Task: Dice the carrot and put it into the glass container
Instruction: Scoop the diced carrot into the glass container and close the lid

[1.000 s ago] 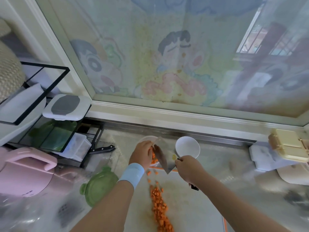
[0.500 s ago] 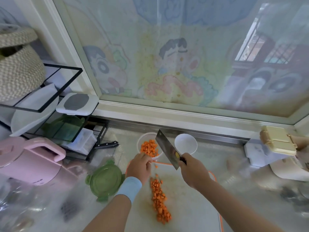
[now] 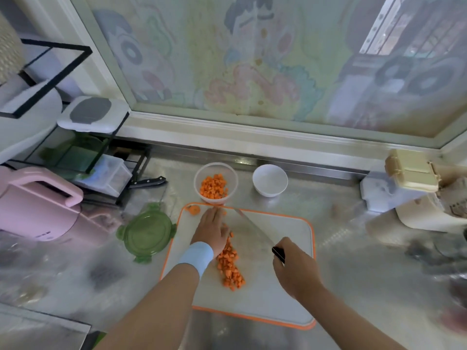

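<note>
A round glass container [image 3: 233,182] at the far edge of the cutting board [image 3: 290,238] holds diced carrot [image 3: 213,186]. A row of carrot dice [image 3: 230,265] lies on the board, and a carrot end [image 3: 193,210] sits at its far left corner. My left hand [image 3: 212,229] lies flat on the board, fingers straight, beside the far end of the row. My right hand [image 3: 294,267] grips the black handle of a cleaver [image 3: 252,227], whose blade lies low over the board, to the right of the dice.
A green lid [image 3: 146,234] lies left of the board. A white bowl [image 3: 270,180] stands right of the container. A pink appliance [image 3: 35,205], a black rack [image 3: 83,152] and a black-handled knife [image 3: 147,182] are at the left. A cream box [image 3: 410,170] sits at the right.
Both hands came down from over the glass container to the board. The cleaver dropped from upright near the container to low over the board. The left hand flattened.
</note>
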Available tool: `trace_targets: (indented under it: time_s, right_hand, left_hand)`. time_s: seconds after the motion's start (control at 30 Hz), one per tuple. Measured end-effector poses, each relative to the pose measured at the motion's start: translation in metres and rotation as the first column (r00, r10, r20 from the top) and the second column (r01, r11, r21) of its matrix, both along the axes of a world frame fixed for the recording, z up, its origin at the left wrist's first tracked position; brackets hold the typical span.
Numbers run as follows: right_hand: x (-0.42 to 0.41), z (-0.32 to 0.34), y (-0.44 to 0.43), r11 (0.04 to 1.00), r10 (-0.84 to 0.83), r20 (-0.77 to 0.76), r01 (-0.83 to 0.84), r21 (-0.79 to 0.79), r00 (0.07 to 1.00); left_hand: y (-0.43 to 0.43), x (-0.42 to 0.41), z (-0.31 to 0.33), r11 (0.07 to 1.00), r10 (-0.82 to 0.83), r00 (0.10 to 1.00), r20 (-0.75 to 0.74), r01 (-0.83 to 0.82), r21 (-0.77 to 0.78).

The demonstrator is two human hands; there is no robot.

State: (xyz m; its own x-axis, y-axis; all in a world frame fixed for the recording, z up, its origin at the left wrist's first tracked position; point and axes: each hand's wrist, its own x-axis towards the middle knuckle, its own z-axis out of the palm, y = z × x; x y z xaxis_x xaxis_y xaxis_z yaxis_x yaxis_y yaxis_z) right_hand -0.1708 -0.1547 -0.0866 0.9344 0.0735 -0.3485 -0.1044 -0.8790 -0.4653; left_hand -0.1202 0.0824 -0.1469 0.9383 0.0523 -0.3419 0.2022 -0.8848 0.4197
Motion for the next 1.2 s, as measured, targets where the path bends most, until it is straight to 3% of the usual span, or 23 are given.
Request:
trace_targets:
  time_s: [0.1, 0.27, 0.4, 0.6, 0.8, 0.87, 1.03, 1.2]
  right_hand:
    - [-0.002, -0.010, 0.004, 0.999, 0.001, -0.009, 0.000, 0.041, 1.000]
    - [-0.002, -0.021, 0.013, 0.997, 0.051, -0.043, -0.049, 0.054, 0.998]
    - [-0.005, -0.022, 0.018, 0.996, 0.061, -0.056, -0.058, 0.062, 0.997]
    - [-0.016, -0.024, 0.017, 0.988, 0.134, -0.079, -0.128, 0.081, 0.988]
    - [-0.018, -0.032, 0.014, 0.977, -0.069, -0.175, 0.102, 0.190, 0.982]
    - [-0.020, -0.038, 0.011, 0.964, -0.109, -0.220, 0.157, 0.213, 0.969]
    - [-0.026, -0.043, 0.008, 0.941, -0.148, -0.304, 0.229, 0.251, 0.941]
    - [-0.023, -0.047, 0.008, 0.951, -0.142, -0.332, 0.221, 0.214, 0.933]
  left_hand:
    - [-0.001, -0.005, -0.003, 0.996, -0.051, 0.998, 0.037, 0.054, -0.068]
    - [-0.003, -0.047, -0.010, 0.976, -0.151, 0.942, 0.299, 0.189, -0.104]
    - [-0.001, -0.077, -0.015, 0.982, -0.112, 0.875, 0.471, 0.170, -0.082]
    - [-0.020, -0.104, -0.026, 0.996, -0.045, 0.992, 0.117, 0.036, 0.077]
    - [-0.020, -0.094, -0.025, 0.995, 0.096, 0.973, 0.210, -0.087, -0.053]
    - [-0.023, -0.099, -0.019, 0.998, 0.021, 0.974, 0.226, -0.006, -0.070]
    - [-0.019, -0.129, -0.025, 0.944, -0.326, 0.928, 0.179, 0.312, 0.104]
    - [-0.022, -0.130, -0.031, 0.977, -0.214, 0.953, 0.213, 0.203, 0.072]
